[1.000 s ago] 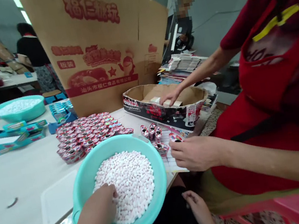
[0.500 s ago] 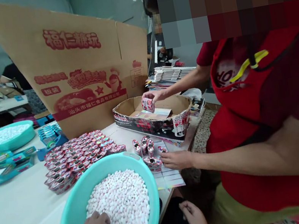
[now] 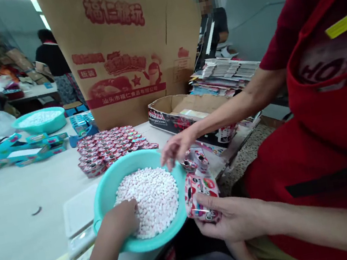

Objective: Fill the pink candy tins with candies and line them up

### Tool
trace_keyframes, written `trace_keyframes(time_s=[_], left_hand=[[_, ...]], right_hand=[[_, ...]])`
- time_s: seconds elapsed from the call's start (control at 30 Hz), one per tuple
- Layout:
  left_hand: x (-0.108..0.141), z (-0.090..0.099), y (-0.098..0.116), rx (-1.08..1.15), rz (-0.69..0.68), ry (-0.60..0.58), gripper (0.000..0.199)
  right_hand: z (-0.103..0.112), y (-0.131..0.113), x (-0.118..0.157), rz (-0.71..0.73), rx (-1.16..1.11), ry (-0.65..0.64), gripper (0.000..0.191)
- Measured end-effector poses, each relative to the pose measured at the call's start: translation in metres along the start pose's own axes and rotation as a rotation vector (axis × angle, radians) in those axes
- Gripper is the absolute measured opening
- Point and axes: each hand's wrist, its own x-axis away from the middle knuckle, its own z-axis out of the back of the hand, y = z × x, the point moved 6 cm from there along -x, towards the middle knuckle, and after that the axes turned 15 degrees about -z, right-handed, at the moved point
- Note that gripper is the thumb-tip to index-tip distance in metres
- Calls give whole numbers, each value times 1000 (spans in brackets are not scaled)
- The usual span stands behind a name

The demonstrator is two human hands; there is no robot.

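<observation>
The left hand (image 3: 125, 217) dips into a round turquoise plastic bowl (image 3: 104, 193), its fingers bent against small white-and-pink oval candies (image 3: 156, 195); whether they grasp any cannot be told. The bowl rests near the edge of a white counter (image 3: 8, 222), just beside a flat white plastic device (image 3: 80, 209). The right forearm (image 3: 244, 256) shows low down, but the right hand is hidden behind a co-worker's hand (image 3: 224, 215), so its fingers cannot be judged. That co-worker's hand holds 1 shiny red-and-white patterned packet (image 3: 200, 188); the same person's other hand (image 3: 178, 147) hangs at the bowl's far right rim, fingers bent. Beyond the bowl, similar red-and-white packets (image 3: 112, 147) stand packed in rows before a large brown cardboard carton (image 3: 115, 68).
</observation>
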Motion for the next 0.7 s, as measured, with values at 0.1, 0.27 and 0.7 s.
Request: trace_keyframes(time_s=[0.1, 0.27, 0.7], left_hand=[[1, 4, 2, -16, 27, 6, 36], [26, 32, 12, -203, 35, 229, 30], [231, -38, -155, 152, 778, 618, 62]], right_hand=[[-1, -93, -10, 1251, 891, -133, 27], [5, -117, -32, 768, 564, -270, 22], [-91, -95, -54, 572, 131, -544, 16]])
